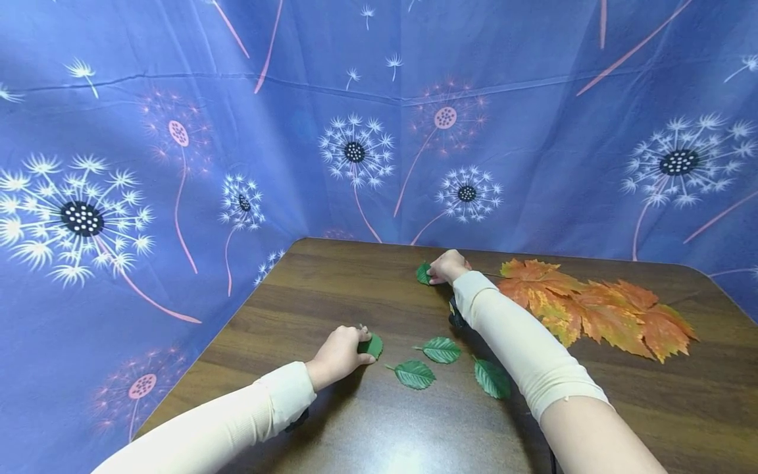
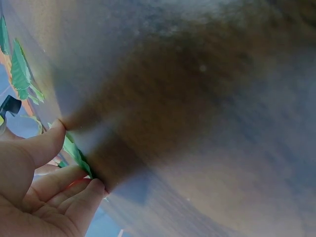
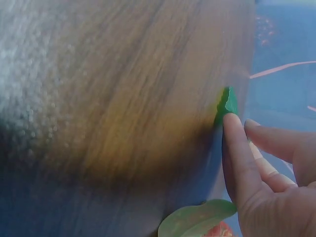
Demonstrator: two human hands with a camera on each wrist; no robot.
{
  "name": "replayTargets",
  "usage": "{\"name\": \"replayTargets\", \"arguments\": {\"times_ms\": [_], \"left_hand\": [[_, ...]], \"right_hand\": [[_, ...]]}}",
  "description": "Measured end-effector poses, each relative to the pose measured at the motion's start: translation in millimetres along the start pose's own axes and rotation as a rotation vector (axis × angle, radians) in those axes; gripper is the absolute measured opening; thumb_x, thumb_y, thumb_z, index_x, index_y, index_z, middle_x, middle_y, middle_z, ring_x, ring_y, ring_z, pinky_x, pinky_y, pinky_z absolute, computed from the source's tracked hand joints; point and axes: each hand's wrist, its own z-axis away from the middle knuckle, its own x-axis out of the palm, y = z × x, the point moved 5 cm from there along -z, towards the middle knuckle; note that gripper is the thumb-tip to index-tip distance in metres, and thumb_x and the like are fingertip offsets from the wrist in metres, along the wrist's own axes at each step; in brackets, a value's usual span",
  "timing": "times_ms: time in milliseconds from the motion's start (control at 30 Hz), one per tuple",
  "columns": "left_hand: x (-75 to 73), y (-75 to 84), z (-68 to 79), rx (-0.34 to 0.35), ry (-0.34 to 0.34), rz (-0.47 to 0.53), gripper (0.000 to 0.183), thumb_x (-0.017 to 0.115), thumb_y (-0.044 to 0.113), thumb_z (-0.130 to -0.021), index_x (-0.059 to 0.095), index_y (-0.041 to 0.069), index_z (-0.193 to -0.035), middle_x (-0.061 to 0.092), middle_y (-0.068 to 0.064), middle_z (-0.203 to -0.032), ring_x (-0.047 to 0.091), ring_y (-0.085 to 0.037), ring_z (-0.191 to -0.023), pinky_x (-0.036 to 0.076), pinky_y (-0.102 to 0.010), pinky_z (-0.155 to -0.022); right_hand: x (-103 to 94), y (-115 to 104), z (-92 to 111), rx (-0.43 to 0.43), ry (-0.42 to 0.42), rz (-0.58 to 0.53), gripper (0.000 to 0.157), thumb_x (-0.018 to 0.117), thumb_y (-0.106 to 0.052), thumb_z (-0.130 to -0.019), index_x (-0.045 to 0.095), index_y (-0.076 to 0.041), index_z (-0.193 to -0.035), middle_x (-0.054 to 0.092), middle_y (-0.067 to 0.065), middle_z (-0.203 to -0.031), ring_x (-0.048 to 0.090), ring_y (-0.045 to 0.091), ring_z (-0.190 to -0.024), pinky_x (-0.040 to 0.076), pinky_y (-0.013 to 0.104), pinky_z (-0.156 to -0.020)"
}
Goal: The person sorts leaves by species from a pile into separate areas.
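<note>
My left hand (image 1: 340, 355) is low over the table at centre left, its thumb and fingers on the edges of a green leaf (image 1: 371, 347). In the left wrist view, that leaf (image 2: 76, 154) shows between the thumb and fingertips, close to the tabletop. Farther back, my right hand (image 1: 450, 266) pinches the near end of another green leaf (image 1: 423, 272). The right wrist view shows this leaf (image 3: 227, 105) past the fingertips, its stem end hidden. Between the hands and nearer the front lie three serrated leaves: one (image 1: 441, 350), a second (image 1: 415, 374) and a third (image 1: 491, 378).
Orange and yellow maple leaves (image 1: 592, 306) spread over the right side of the brown wooden table (image 1: 331, 283). A blue curtain with dandelion prints (image 1: 403, 171) hangs behind and to the left. A black wrist device (image 1: 456, 314) sits under the right cuff.
</note>
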Motion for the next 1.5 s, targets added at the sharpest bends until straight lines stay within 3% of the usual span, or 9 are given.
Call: {"name": "replayTargets", "arguments": {"times_ms": [133,367,567,733,867,1200,1433,1500], "left_hand": [[0.2,1.8,1.9,-0.001,-0.001,0.009,0.041,0.079,0.018,-0.080,0.069,-0.003,-0.114,0.064,-0.023,-0.122,0.064,-0.038,-0.110,0.053,-0.042,-0.091],[-1.7,3.5,3.1,0.008,0.017,0.005,0.039,0.080,0.016,-0.079,0.070,-0.003,-0.111,0.066,-0.023,-0.120,0.065,-0.038,-0.109,0.053,-0.043,-0.090],[-1.1,3.4,2.5,0.024,0.028,-0.002,0.040,0.080,0.016,-0.078,0.070,-0.004,-0.110,0.067,-0.023,-0.117,0.067,-0.037,-0.106,0.054,-0.041,-0.087],[-1.7,4.3,2.8,0.021,0.030,0.000,0.041,0.080,0.017,-0.078,0.070,-0.005,-0.110,0.067,-0.022,-0.117,0.067,-0.037,-0.106,0.055,-0.041,-0.086],[-3.0,5.0,2.9,0.028,0.036,-0.002,0.041,0.081,0.017,-0.077,0.070,-0.005,-0.110,0.068,-0.023,-0.115,0.067,-0.036,-0.106,0.054,-0.041,-0.087],[-3.7,6.0,3.2,0.030,0.038,-0.017,0.039,0.081,0.017,-0.077,0.071,-0.004,-0.108,0.069,-0.022,-0.113,0.067,-0.037,-0.104,0.055,-0.041,-0.085],[-2.2,6.2,3.4,0.041,0.058,-0.034,0.038,0.082,0.017,-0.075,0.072,-0.003,-0.106,0.071,-0.021,-0.110,0.068,-0.035,-0.101,0.054,-0.041,-0.085],[-2.1,6.5,3.3,0.043,0.058,-0.039,0.038,0.082,0.017,-0.075,0.072,-0.002,-0.106,0.070,-0.021,-0.110,0.068,-0.035,-0.101,0.054,-0.041,-0.085]], "right_hand": [[-0.3,0.9,1.9,0.007,0.006,0.006,0.030,0.068,0.012,-0.080,0.063,0.014,-0.110,0.061,0.014,-0.077,0.061,0.015,-0.043,0.058,0.028,-0.055],[-8.6,-14.1,14.2,-0.056,0.058,0.184,0.021,0.069,0.003,-0.082,0.066,0.011,-0.102,0.066,0.019,-0.089,0.068,0.018,-0.051,0.059,0.029,-0.062],[-19.8,-28.8,27.7,-0.093,0.102,0.290,0.020,0.070,0.002,-0.079,0.070,0.010,-0.097,0.071,0.010,-0.067,0.071,0.018,-0.056,0.059,0.031,-0.068],[-28.3,-32.8,33.1,-0.118,0.077,0.216,0.022,0.069,0.006,-0.078,0.068,0.014,-0.099,0.070,0.014,-0.070,0.068,0.018,-0.050,0.059,0.032,-0.066],[-33.5,-35.1,37.8,-0.143,0.038,0.163,0.024,0.067,0.008,-0.080,0.066,0.017,-0.102,0.066,0.008,-0.065,0.066,0.014,-0.048,0.059,0.029,-0.063],[-44.6,-40.2,47.5,-0.182,0.010,0.206,0.021,0.065,0.005,-0.081,0.069,0.014,-0.100,0.071,0.007,-0.066,0.069,0.015,-0.054,0.059,0.034,-0.070],[-48.8,-45.1,57.3,-0.204,-0.023,0.242,0.020,0.067,0.002,-0.084,0.069,0.012,-0.101,0.073,0.020,-0.096,0.069,0.014,-0.058,0.059,0.034,-0.073],[-50.5,-46.4,60.9,-0.205,-0.020,0.257,0.020,0.068,0.001,-0.084,0.069,0.011,-0.101,0.072,0.020,-0.098,0.070,0.014,-0.060,0.059,0.035,-0.074]]}}
